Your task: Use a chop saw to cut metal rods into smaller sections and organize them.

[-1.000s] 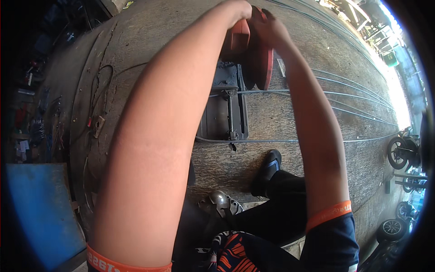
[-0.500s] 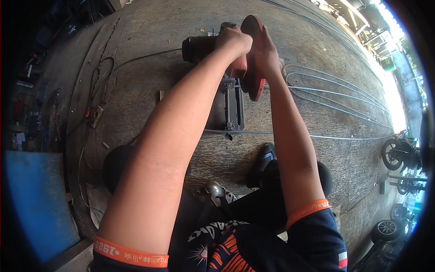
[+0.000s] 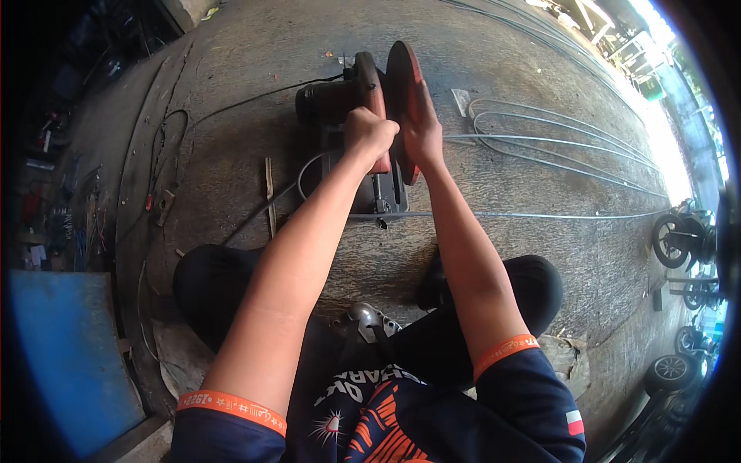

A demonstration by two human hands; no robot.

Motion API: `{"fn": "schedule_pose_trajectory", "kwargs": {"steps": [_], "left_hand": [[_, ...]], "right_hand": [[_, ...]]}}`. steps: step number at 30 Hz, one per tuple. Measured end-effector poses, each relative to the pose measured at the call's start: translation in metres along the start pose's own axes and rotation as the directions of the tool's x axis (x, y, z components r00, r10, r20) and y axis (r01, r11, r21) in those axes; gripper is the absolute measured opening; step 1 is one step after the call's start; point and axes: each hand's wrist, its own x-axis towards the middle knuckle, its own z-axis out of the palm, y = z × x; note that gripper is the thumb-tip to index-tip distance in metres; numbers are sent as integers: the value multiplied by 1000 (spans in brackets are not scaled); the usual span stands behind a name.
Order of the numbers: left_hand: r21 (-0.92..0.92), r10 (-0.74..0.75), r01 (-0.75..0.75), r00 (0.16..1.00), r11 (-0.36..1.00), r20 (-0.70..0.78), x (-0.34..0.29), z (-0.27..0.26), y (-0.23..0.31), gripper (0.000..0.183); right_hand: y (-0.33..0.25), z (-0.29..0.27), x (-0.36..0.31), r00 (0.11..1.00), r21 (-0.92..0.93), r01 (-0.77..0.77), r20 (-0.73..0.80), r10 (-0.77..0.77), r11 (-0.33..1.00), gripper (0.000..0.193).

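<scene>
A cut-off saw (image 3: 328, 104) with a dark motor and a red blade guard (image 3: 374, 89) stands on the floor in front of me. To the right of the guard is a large reddish cutting disc (image 3: 400, 73), upright and nearly edge-on. My left hand (image 3: 369, 133) is closed at the near side of the guard, thumb toward the disc; what its fingers hold is hidden. My right hand (image 3: 424, 137) grips the near part of the disc, its fingers stretched along the right face. Whether the disc is attached to the saw, I cannot tell.
A long thin metal rod (image 3: 525, 214) crosses the saw base (image 3: 395, 193). Coiled rods (image 3: 556, 127) lie on the right, and a power cable (image 3: 255, 96) runs left. A blue panel (image 3: 65, 355) is at lower left; motorcycles (image 3: 670, 241) stand along the right edge.
Both hands and the disc have come nearer to me and leftward in the picture. My left hand has slid from the guard's top to its near side. The view has shifted slightly.
</scene>
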Motion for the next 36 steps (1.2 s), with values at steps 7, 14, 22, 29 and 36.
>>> {"fn": "schedule_pose_trajectory", "kwargs": {"steps": [7, 14, 22, 29, 36], "left_hand": [[-113, -1, 9, 997, 994, 75, -2, 7, -19, 27], [-268, -11, 38, 995, 963, 103, -24, 10, -26, 23], [-359, -72, 94, 995, 929, 75, -41, 12, -33, 28], [-370, -17, 29, 999, 929, 33, -47, 18, -43, 45], [-435, 13, 8, 999, 901, 46, -55, 16, -44, 42]], "right_hand": [[4, 0, -12, 999, -7, -33, -21, 32, 999, 64], [10, 0, -28, 999, -11, -3, -43, 3, 1000, 62], [10, 2, -37, 999, -60, -5, -54, 2, 998, 60], [10, 5, -46, 997, -105, -25, -80, 16, 994, 61], [16, 8, -55, 994, -132, -19, -106, 5, 991, 59]]}}
